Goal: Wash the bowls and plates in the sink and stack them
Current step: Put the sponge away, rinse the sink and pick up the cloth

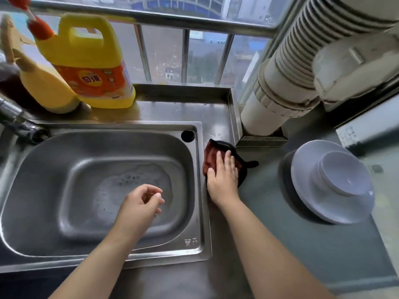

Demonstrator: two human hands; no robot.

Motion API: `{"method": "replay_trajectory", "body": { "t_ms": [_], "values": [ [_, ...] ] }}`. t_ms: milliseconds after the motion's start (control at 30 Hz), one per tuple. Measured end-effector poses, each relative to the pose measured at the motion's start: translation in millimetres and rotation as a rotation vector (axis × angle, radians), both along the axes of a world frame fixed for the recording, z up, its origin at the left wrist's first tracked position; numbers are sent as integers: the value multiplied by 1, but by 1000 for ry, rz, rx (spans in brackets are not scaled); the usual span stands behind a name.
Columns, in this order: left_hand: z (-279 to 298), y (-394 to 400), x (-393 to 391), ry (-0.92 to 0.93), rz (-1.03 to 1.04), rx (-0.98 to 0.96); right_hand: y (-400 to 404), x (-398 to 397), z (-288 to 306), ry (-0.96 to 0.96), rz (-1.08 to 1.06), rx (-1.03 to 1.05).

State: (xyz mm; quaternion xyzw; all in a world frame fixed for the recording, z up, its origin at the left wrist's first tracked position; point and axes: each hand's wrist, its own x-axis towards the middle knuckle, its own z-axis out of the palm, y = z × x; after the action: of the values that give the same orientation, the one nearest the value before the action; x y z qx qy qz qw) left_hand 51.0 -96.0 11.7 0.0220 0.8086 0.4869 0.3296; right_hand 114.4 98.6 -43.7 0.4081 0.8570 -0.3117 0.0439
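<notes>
Washed and stacked — bowl [343, 172] upturned on plate [311, 180], on desk [269, 212] right of sink [200, 169]. Right hand [223, 175] nearer, fingers flat on cloth [210, 157]; left hand [140, 203] loosely curled over sink — holding nothing.

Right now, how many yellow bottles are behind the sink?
2: a large handled jug on the ledge, and a smaller bottle left of it, touching it. Others may sit out of frame.
</notes>
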Motion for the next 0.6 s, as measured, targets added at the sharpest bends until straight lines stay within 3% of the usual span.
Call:
{"method": "replay_trajectory", "body": {
  "t_ms": [133,300,600],
  "values": [
    [-2,2,-8,-25,-4,22,-14,-4,5,2,-24,-112],
    [-11,11,-14,-54,-21,25,4,-58,5,-62,-53,-82],
    [-21,8,-60,29,124,-33,54,-163,9,-155,174,38]
  ]
}}
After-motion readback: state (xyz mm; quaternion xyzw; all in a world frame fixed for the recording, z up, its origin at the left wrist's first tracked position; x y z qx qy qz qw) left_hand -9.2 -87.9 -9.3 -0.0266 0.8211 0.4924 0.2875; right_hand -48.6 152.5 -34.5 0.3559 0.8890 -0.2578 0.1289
